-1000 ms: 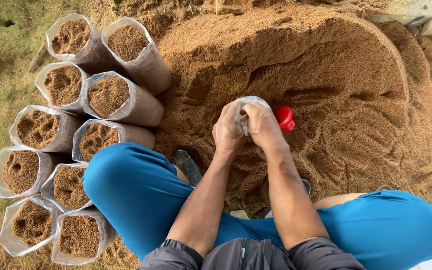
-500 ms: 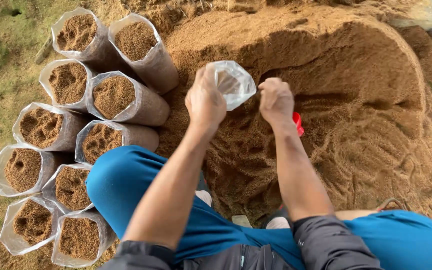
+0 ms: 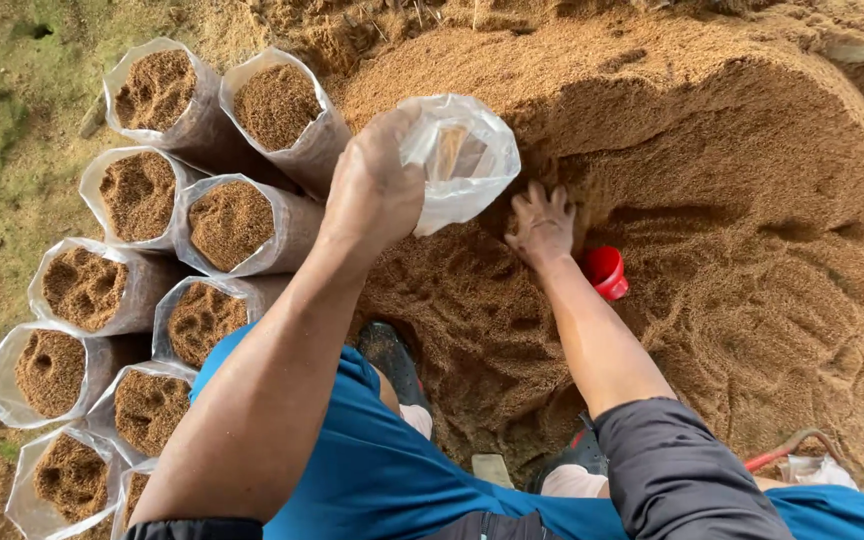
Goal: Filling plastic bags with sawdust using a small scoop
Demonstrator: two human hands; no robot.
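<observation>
Left hand (image 3: 377, 190) grips empty bag (image 3: 460, 158) above pile (image 3: 712, 200), mouth open. Right hand (image 3: 542, 225) flat on pile, nothing held, cup (image 3: 604, 272) just beside. Best keep mouth wide w/ bag low.

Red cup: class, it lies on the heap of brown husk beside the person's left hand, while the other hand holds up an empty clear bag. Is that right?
Not quite. The head view shows the red cup beside the right hand, which presses into the heap of brown husk. The left hand holds up the empty clear bag.
</observation>
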